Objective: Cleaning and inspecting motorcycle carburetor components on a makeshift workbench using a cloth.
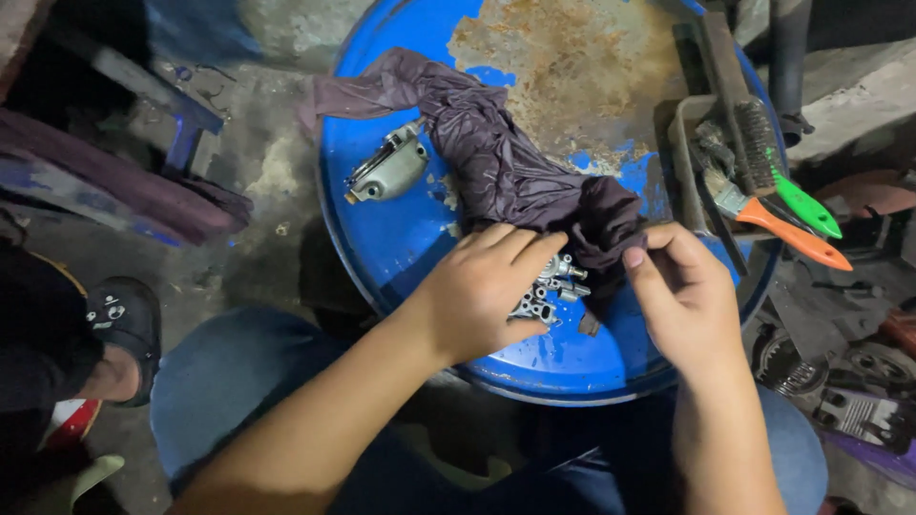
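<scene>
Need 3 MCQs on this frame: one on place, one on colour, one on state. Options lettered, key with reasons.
1. Where does the grey metal cover lie?
A. on the blue drum top, left of the cloth
B. in the tray
C. on the floor

2. What colour is the cloth?
A. white
B. dark purple
C. yellow

3. What is the left hand doing?
A. hanging free
B. holding a brush
C. gripping the small metal part

Key:
1 A: the cover rests on the drum top, beside the cloth's left edge.
2 B: the fabric is dark purple throughout.
3 C: its fingers close over the small metal part, while the right hand pinches the cloth end.
</scene>
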